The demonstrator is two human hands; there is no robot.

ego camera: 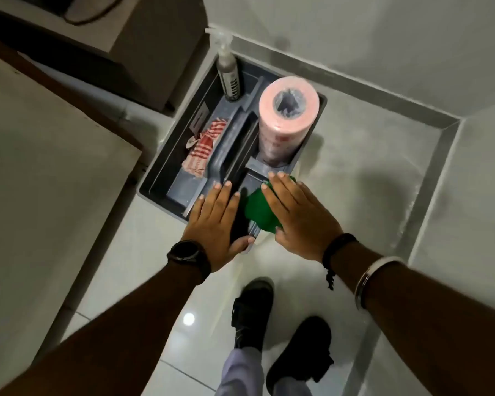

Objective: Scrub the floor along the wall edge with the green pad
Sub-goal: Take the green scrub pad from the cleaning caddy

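The green pad [257, 211] lies at the near right corner of a grey caddy [155, 181] on the tiled floor. My right hand [300, 218] covers the pad's right side, fingers flat and apart over it, thumb at its near edge; a firm grip cannot be told. My left hand [215, 227] rests flat and open on the caddy's near rim just left of the pad, holding nothing. The grey skirting strip [429, 178] marks the wall edge, running along the back wall and down the right wall to a corner.
In the caddy stand a spray bottle [227, 72] and a pink wipe roll [286, 115], with a red-striped cloth [200, 147]. A cabinet [40, 155] stands left. My two black shoes [252, 312] are on the glossy tiles below.
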